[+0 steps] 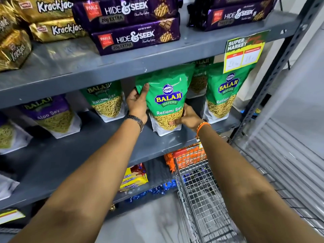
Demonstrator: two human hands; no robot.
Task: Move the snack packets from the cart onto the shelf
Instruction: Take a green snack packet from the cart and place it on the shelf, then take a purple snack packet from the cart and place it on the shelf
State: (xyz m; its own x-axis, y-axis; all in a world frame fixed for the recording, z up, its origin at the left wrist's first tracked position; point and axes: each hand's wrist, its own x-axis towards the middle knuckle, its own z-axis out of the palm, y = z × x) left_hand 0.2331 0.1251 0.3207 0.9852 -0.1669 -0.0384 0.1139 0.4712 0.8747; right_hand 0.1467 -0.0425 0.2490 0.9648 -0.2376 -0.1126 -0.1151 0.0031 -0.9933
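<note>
A green Balaji Ratlami Sev packet [166, 100] stands upright on the middle grey shelf [108, 148]. Both hands grip it. My left hand [137, 104] holds its upper left edge, thumb on the front. My right hand [186, 117] clasps its lower right corner. More green Ratlami Sev packets stand on the same shelf: one to the left [107, 100], one to the right [223, 95] and one behind [199, 81]. The wire cart [201, 195] is at the lower right beneath my right forearm; I see no packets in its visible part.
A purple Aloo Sev packet [52, 114] stands further left. The top shelf carries Hide & Seek packs [135, 38] and Krackjack packs [56, 28]. A price tag [242, 53] hangs from the top shelf edge. Yellow and orange packets [134, 178] lie on the lowest shelf. A grey upright post [273, 71] is on the right.
</note>
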